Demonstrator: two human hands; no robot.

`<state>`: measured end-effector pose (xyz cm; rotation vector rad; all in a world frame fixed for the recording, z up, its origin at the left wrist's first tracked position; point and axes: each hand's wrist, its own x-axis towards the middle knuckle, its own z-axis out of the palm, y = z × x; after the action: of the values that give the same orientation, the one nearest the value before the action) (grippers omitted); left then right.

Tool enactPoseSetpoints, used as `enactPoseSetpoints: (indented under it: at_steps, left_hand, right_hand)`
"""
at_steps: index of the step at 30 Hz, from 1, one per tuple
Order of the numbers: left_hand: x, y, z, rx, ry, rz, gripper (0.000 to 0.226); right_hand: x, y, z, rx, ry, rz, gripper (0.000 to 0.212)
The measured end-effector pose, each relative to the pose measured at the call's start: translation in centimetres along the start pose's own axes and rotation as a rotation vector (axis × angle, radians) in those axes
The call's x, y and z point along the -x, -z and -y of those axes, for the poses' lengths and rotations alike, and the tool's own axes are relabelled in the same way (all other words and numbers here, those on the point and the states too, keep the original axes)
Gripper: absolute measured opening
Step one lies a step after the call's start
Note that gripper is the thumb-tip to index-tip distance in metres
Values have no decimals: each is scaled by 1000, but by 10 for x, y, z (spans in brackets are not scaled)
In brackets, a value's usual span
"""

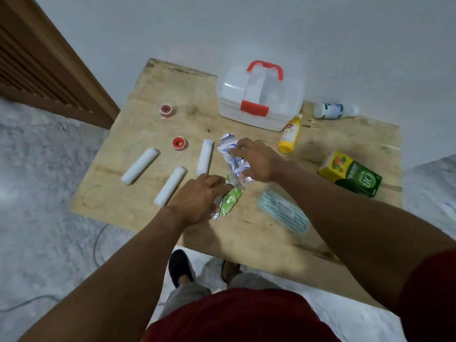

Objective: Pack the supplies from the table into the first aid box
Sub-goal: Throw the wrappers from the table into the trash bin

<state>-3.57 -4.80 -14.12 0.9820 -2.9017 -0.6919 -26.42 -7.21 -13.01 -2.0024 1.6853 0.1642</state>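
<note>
Both grips are busy near the middle of the desk (153,99). The left grip (197,198) has its fingers curled over a green foil packet (230,199), and the right grip (256,159) is bent over a blue foil packet (230,154), fingertips pinching its far end. The two packets touch end to end. The first aid box (259,99) sits at the far edge, lid down and red latch (254,108) apparently shut.

Main risk: w/ both grips loaded there's no free one for the latch, so a packet prob gets put down again or dropped while fumbling the lid. Foil is slick and crinkly (a light pinch may let it slide out).

Second risk: the nearest white roll (204,157) lies just beside the blue packet. A careless lift could nudge it, and being round it may roll toward the left edge.

Third: the yellow bottle (289,138) leans against the box front, right by the latch. Reaching in or moving the box could knock it over, maybe toward the carton (350,174) near the right edge
</note>
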Motion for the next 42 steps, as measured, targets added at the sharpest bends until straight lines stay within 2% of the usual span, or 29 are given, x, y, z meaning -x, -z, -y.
enactPoseSetpoints:
  at_steps: [8, 14, 17, 23, 27, 32, 38, 42]
  left_hand:
    - [-9, 7, -6, 11, 108, 4, 52]
    - [-16, 14, -12, -76, 111, 1, 22]
    - [-20, 21, -11, -75, 116, -68, 13]
    - [-27, 68, 1, 30, 115, -285, 23]
    - [-30, 109, 5, 60, -24, -307, 14]
    - [-40, 135, -15, 30, -195, -266, 6]
    - [-43, 132, -86, 74, -454, -174, 7]
    - [-41, 118, -142, 92, -540, -116, 10]
  right_hand:
    - [0, -4, -11, -108, 42, -127, 37]
    - [6, -7, -6, -117, -6, -209, 21]
    - [13, 2, -1, -136, -68, -263, 20]
    - [39, 31, 20, -217, -226, -451, 22]
    - [71, 47, 42, -245, -377, -595, 24]
    - [132, 46, 67, -234, -530, -721, 14]
    - [232, 28, 78, -260, -790, -803, 11]
    - [294, 11, 74, -269, -945, -824, 12]
